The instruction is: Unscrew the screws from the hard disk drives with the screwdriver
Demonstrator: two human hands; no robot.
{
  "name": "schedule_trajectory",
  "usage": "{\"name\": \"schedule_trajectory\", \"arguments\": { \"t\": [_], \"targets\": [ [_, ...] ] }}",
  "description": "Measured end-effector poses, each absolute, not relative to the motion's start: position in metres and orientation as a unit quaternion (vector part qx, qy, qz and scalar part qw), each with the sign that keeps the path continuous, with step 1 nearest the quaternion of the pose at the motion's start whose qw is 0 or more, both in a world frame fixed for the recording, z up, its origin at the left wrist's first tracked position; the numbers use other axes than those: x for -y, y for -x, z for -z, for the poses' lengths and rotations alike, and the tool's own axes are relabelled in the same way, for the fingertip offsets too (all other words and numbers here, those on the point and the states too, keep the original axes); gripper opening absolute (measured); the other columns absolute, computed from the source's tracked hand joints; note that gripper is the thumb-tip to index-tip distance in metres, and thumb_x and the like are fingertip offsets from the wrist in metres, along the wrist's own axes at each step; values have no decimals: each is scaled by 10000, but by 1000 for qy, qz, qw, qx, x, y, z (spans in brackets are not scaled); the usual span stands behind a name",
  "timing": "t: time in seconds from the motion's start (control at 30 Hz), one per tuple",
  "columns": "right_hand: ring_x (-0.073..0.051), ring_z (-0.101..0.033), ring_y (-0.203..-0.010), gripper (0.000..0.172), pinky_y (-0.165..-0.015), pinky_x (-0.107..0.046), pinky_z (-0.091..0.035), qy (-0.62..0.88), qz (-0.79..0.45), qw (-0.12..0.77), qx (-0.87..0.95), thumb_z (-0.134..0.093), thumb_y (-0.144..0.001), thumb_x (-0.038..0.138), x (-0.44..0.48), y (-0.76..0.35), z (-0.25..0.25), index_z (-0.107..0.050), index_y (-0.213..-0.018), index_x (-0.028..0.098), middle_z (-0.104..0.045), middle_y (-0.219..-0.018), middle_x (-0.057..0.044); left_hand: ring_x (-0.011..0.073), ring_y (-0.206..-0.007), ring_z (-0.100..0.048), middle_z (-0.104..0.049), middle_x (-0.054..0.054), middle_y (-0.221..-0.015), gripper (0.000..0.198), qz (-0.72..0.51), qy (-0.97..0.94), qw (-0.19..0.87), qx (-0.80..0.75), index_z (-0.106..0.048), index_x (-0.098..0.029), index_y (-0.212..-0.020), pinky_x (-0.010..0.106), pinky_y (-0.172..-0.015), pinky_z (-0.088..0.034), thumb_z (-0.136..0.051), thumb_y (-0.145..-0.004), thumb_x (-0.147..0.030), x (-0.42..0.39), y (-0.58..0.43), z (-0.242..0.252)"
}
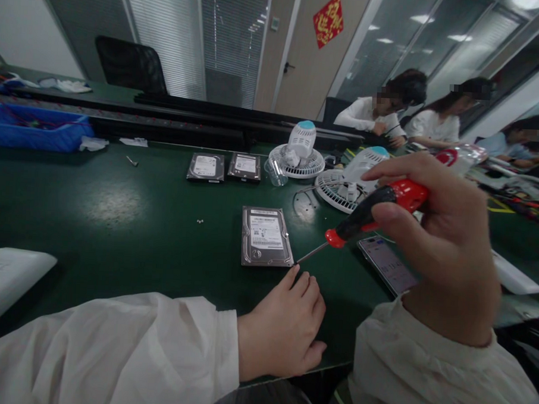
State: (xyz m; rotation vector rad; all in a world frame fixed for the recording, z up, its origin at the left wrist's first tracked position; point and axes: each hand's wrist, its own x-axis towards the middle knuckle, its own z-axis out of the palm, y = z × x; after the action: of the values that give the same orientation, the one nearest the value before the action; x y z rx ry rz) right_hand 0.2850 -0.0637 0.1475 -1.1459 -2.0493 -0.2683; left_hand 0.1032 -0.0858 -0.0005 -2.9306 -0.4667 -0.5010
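A silver hard drive with a white label lies flat on the green table in front of me. My right hand grips a red and black screwdriver by its handle. The slanted shaft reaches down left, its tip at the drive's near right corner. Beside that tip rests the index fingertip of my left hand; the other fingers are slightly bent and the thumb is apart. Whether a screw sits under the tip is too small to tell. Several tiny screws lie left of the drive.
Two more hard drives lie farther back. White fan parts and a clear cup stand right of them. A phone lies near my right wrist. At the left are a blue bin and a white object. Other people sit at the far right.
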Motion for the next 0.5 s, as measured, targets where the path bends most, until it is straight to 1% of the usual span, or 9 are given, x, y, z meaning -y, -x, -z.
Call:
{"name": "schedule_trajectory", "arguments": {
  "t": [0.07, 0.1, 0.17, 0.23, 0.27, 0.37, 0.4, 0.43, 0.5],
  "targets": [
    [-114, -541, -720, 158, -641, -300, -371, 462, 132, 389, 786, -680, -854, 335, 63, -284, -147, -661, -972, 232, -653, -897, 16, 377, -1281, -563, -624, 254, -1371, 668, 164, 972, 69, 155, -613, -7, -1314, 531, -1159, -329, -412, -984, -552, 86, -103, 0],
    [-108, -522, -692, 167, -630, -301, -364, 459, 128, 393, 786, -686, -839, 313, 63, -284, -146, -661, -983, 231, -642, -879, 19, 377, -1281, -563, -623, 255, -1372, 669, 163, 972, 70, 155, -612, -7, -1316, 531, -1158, -330, -413, -984, -552, 85, -103, 0],
    [-115, -481, -644, 294, -601, -312, -354, 437, 73, 401, 802, -647, -829, 308, 62, -286, -145, -643, -1113, 232, -578, -810, 19, 374, -1281, -561, -623, 253, -1371, 667, 158, 973, 69, 154, -611, -7, -1317, 528, -1157, -332, -415, -983, -550, 85, -103, -1],
    [-136, -482, -644, 434, -593, -324, -363, 419, 10, 400, 815, -604, -828, 329, 60, -288, -144, -578, -1247, 221, -523, -768, 18, 371, -1278, -562, -625, 248, -1364, 661, 157, 973, 66, 154, -612, -9, -1313, 521, -1156, -336, -421, -980, -548, 85, -103, -1],
    [-136, -482, -644, 441, -592, -323, -362, 425, 5, 397, 814, -598, -838, 346, 59, -289, -143, -559, -1257, 215, -518, -766, 19, 370, -1276, -563, -626, 246, -1360, 658, 158, 973, 65, 154, -614, -11, -1309, 519, -1156, -336, -424, -979, -547, 85, -103, -1],
    [-88, -429, -612, 288, -577, -291, -333, 459, 104, 391, 791, -651, -866, 396, 56, -287, -142, -586, -1076, 209, -540, -796, 26, 369, -1271, -567, -624, 249, -1360, 652, 162, 973, 61, 155, -616, -10, -1299, 519, -1161, -334, -437, -974, -547, 85, -104, -1],
    [-75, -416, -612, 267, -574, -279, -332, 461, 140, 392, 784, -681, -860, 399, 55, -287, -141, -584, -1018, 206, -541, -815, 28, 370, -1271, -566, -622, 251, -1360, 652, 163, 972, 59, 156, -617, -9, -1296, 521, -1161, -335, -444, -972, -548, 85, -104, 0],
    [-68, -418, -626, 266, -571, -266, -342, 459, 159, 396, 779, -709, -846, 385, 54, -287, -140, -577, -993, 207, -541, -850, 26, 372, -1273, -564, -620, 254, -1361, 654, 163, 973, 57, 156, -615, -8, -1295, 524, -1160, -336, -448, -970, -550, 85, -104, 0],
    [-69, -455, -664, 304, -561, -249, -373, 451, 133, 412, 780, -739, -810, 320, 53, -288, -139, -560, -1037, 224, -531, -950, 15, 374, -1279, -559, -617, 258, -1364, 657, 161, 973, 56, 156, -611, -6, -1299, 527, -1158, -340, -452, -968, -550, 86, -104, 1]
  ]
}}
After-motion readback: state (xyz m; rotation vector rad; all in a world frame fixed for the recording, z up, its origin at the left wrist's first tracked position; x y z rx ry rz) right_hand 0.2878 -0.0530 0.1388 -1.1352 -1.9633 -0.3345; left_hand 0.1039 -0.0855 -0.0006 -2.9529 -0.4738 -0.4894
